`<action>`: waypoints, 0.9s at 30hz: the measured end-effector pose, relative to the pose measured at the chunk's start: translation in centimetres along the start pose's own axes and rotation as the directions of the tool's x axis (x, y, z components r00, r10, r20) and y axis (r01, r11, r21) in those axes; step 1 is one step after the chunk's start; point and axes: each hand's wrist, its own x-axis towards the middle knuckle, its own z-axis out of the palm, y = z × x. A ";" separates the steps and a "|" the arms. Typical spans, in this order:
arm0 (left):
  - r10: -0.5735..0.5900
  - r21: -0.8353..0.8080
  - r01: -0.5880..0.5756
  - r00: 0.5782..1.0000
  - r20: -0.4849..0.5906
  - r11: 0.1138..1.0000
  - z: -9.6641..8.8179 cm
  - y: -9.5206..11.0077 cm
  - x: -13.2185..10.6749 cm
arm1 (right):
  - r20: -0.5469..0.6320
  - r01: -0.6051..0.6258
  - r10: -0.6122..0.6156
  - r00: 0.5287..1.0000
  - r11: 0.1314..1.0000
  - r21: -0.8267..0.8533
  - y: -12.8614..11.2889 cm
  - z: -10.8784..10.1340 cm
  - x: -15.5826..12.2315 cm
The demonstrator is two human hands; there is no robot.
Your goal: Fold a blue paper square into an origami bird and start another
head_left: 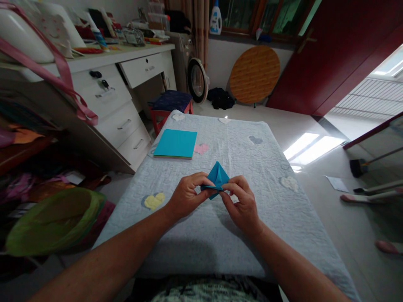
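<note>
Blue folded paper (218, 173), its peak pointing away from the person, is held over the near half of a cloth-covered counter (233, 134). The left hand (188, 193) pinches the paper's left side between thumb and fingers; the right hand (241, 200) pinches its right corner with the fingertips. Farther off to the left on the counter lies a stack of square sheets (175, 142), blue uppermost. Beyond the counter's far edge: a stool (171, 101) with a dark blue top, a washing machine (197, 79) with its door open, and a round wooden board (255, 74) leaning upright against the wall
</note>
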 end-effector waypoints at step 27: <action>0.064 -0.023 -0.065 0.997 -0.039 0.998 0.2 0.1 0.1 | -0.009 -0.011 0.012 1.000 0.990 0.141 -0.2 -0.2 0.4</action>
